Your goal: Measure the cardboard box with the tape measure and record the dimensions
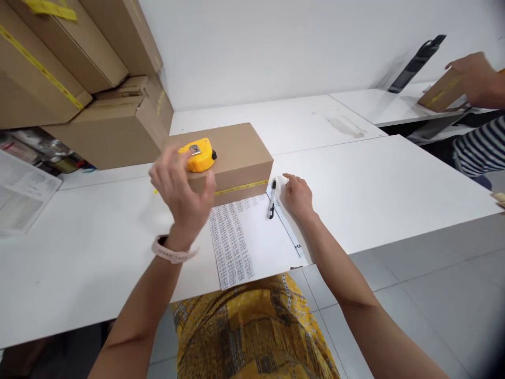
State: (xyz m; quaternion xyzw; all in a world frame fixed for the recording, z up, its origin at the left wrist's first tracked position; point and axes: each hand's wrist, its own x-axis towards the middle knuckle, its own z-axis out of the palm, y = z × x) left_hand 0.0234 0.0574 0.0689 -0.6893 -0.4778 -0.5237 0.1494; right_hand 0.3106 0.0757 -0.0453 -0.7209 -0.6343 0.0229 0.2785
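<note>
My left hand (179, 184) is raised by a yellow tape measure (202, 156), fingers apart and slightly blurred. The fingertips overlap the tape measure's left side; whether they touch it I cannot tell. The tape measure sits on top of a closed brown cardboard box (242, 150), which has a yellow strip along its front. My right hand (299, 195) rests on the white table, index finger stretched out and nothing visible in its grip. Just left of it, a black-and-clear pen (272, 199) lies on a paper sheet (262, 237) with columns of handwriting.
Stacked cardboard boxes (114, 121) rise at the left, near a clear plastic container (23, 195). A black bottle (414, 66) stands at the back right. Another person's hand (475, 79) is on a small cardboard box (442, 92). The table (366, 195) ends in front of my lap.
</note>
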